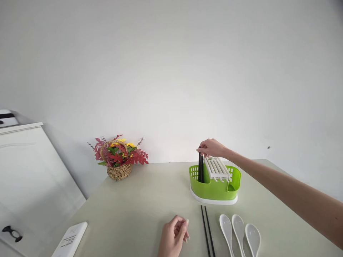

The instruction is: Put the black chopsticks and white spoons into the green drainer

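My right hand reaches over the green cutlery holder and pinches the tops of black chopsticks. They stand upright in its left compartment, their lower ends hidden by its wall. A white slotted rack with small hooks sits across the middle of the holder. My left hand rests low over the table with its fingers curled in and nothing visible in them. Right of it lie two more black chopsticks, side by side. Three white spoons lie beyond those: the left spoon, the middle spoon and the right spoon.
A wicker basket of red and yellow flowers stands at the table's back left. A white flat box with printed text lies at the left edge. A white cabinet is beside the table, and a wall rises behind.
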